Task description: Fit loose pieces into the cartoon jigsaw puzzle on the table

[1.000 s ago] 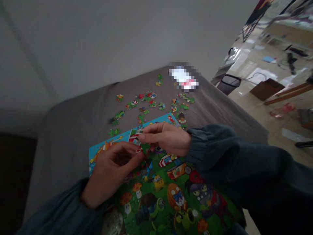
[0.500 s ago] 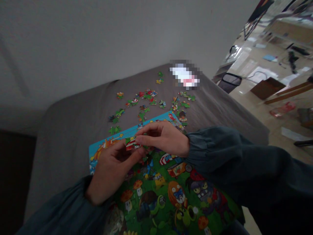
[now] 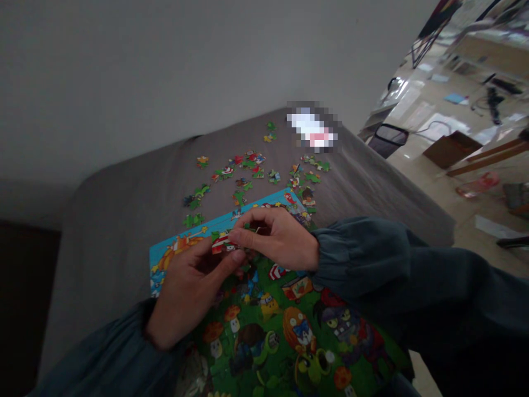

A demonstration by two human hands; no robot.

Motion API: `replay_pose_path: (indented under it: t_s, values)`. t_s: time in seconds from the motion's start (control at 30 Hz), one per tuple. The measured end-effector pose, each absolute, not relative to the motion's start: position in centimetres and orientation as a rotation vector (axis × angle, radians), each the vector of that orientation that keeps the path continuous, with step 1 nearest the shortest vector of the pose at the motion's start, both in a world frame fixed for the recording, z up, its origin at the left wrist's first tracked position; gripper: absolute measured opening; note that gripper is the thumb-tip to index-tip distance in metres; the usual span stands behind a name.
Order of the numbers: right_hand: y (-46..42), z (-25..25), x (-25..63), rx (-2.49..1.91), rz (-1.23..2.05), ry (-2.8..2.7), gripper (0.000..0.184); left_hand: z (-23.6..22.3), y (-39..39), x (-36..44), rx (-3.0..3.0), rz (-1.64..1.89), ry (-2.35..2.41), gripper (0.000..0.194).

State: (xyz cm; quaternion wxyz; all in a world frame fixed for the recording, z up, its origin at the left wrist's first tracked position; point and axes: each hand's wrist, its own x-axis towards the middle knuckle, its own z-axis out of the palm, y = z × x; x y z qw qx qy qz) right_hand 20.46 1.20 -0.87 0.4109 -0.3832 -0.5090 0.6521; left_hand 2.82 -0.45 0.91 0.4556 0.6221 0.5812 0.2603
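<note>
Both my hands meet over the upper part of a colourful cartoon jigsaw board [image 3: 289, 331] lying on a grey cloth surface [image 3: 111, 220]. My left hand [image 3: 190, 286] and my right hand [image 3: 276, 240] pinch the same small red, white and green puzzle pieces [image 3: 221, 242] between fingertips, just above the board's blue upper edge. Fingers of both hands are curled closed round the pieces. Dark teal sleeves cover both forearms.
Several loose puzzle pieces [image 3: 248, 171] lie scattered on the grey cloth beyond the board. A blurred white and red object [image 3: 312, 129] sits at the far edge. To the right the surface drops off to a shiny floor with a cardboard box [image 3: 448, 149] and clutter.
The pieces in my hands have come together at the fingertips, and the right hand's fingers have curled in more. The view has shifted slightly.
</note>
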Motion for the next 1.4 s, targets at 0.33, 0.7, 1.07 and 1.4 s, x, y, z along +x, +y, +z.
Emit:
replay_pose_path:
  t_s: [0.33, 0.7, 1.07, 1.4]
  values:
    - [2.0, -0.3, 21.5, -0.947, 1.519, -1.490, 0.030, 0.8, -0.7, 2.7, 1.583, 0.712, 1.424, 0.026]
    - [2.8, 0.0, 22.3, -0.983, 1.478, -1.315, 0.029, 0.6, 0.2, 1.6, 1.379, 0.846, 1.452, 0.022]
    - [3.0, -0.5, 22.3, -0.934, 1.533, -1.406, 0.039, 2.0, 1.3, 0.0, 1.592, 0.578, 1.382, 0.020]
    - [2.8, -1.2, 22.9, -0.996, 1.404, -1.512, 0.030, 3.8, -6.6, -5.5, 1.624, 0.501, 1.593, 0.029]
